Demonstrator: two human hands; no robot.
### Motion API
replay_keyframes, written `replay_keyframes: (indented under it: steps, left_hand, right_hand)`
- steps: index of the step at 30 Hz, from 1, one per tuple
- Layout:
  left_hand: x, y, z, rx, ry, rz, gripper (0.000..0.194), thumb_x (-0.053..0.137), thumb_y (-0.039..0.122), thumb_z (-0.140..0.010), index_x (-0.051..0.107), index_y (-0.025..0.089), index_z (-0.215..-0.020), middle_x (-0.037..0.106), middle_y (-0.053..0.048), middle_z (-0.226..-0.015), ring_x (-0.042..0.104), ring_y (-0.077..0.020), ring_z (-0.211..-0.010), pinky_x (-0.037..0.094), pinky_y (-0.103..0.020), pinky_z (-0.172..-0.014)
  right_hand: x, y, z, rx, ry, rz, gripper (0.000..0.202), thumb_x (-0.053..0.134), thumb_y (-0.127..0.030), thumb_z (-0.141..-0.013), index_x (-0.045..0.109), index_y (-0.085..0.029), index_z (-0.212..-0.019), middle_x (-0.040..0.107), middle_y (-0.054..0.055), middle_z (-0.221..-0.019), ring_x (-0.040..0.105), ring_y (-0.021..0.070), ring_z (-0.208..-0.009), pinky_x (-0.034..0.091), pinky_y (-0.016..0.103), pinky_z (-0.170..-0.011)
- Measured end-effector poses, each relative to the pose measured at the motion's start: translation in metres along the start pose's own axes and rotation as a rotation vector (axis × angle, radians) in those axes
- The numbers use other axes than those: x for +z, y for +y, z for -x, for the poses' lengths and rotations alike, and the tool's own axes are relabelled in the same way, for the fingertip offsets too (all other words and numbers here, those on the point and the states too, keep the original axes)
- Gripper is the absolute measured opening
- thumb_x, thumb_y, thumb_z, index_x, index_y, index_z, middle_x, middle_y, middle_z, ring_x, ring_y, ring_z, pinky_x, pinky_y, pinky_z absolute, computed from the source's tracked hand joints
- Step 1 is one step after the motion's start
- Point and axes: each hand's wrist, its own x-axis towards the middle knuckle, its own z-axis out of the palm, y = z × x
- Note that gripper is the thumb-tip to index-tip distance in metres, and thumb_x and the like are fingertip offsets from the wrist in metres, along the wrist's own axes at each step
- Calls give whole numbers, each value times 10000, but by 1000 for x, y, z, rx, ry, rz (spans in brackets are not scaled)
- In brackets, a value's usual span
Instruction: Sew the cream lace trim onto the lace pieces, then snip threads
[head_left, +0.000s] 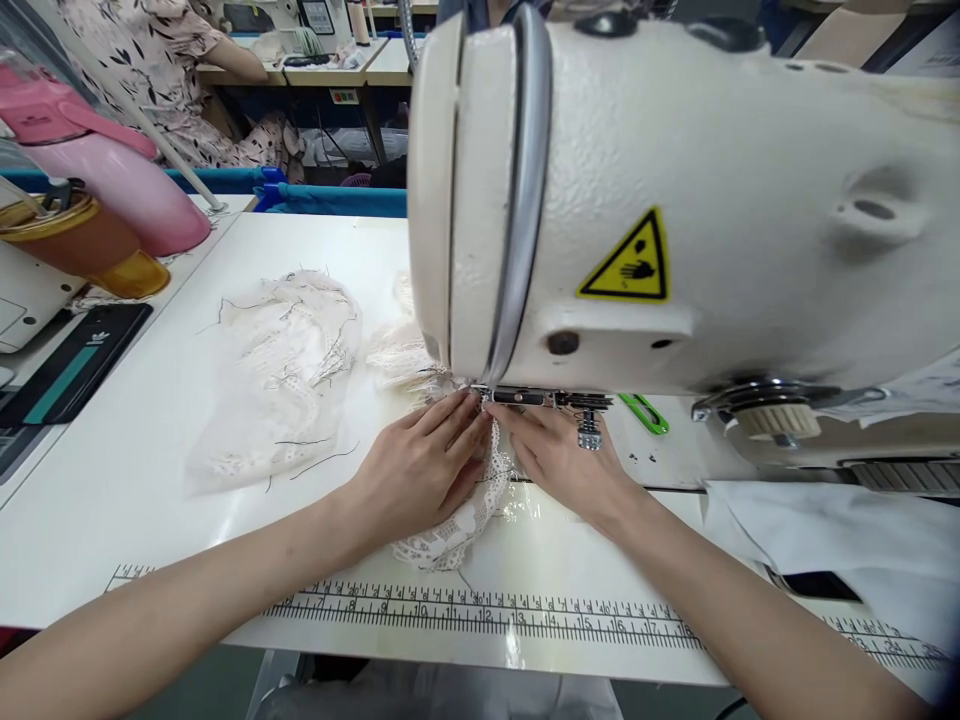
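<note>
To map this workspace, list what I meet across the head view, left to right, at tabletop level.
Black case with teal stripe, pale lace pile, left hand, right hand, green tool, white cloth.

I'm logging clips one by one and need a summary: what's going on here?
A person is at a sewing machine. The left hand rests on pale lace, reaching right up to the stitching area; the right hand comes in from the other side, partly hidden by a metal attachment. Another pale bundle, with dark threads, lies to the left on the white table.
</note>
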Motion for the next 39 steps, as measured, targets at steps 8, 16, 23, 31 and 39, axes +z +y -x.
replay_keyframes:
  steps: [8,16,23,31,39]
  left_hand:
    - [-1,-1,0,-5,-6,-9,396,451,288,-961,573,50,-1253,606,-180,-1278,569,-294,-1213,549,-427,-943]
    - [-16,2,-5,11,3,-23,303,468,251,-965,592,113,-1204,659,-116,-1215,626,-245,-1128,560,-398,-899]
    - [-59,18,25,534,-50,-103,114,588,264,-915,676,196,-940,694,-35,-1075,629,-169,-955,511,-277,-678]
    - [-52,31,53,173,-42,-82,224,411,56,-919,611,118,-999,699,-100,-996,659,-201,-924,531,-268,-665]
    - [-75,6,3,-173,-278,252,233,489,378,-958,485,184,-1088,668,-29,-868,652,-165,-707,481,-241,-566]
  right_hand:
    - [1,-2,6,36,15,8,283,522,-279,-912,628,-330,-1169,701,55,-921,624,224,-876,500,408,-864]
    - [-19,-7,1,-102,-26,100,339,422,-1,-831,635,-239,-945,716,-6,-1013,611,132,-756,407,296,-696]
    - [-19,-1,4,-376,10,-96,326,394,59,-741,600,-191,-784,686,-24,-803,578,115,-782,381,252,-627]
    - [-19,0,5,-329,-27,-223,217,443,-88,-755,605,-188,-858,679,-2,-805,578,145,-784,368,278,-626]
    - [-12,3,4,-378,13,-312,47,565,-198,-872,611,-191,-861,699,12,-842,618,152,-831,441,305,-730]
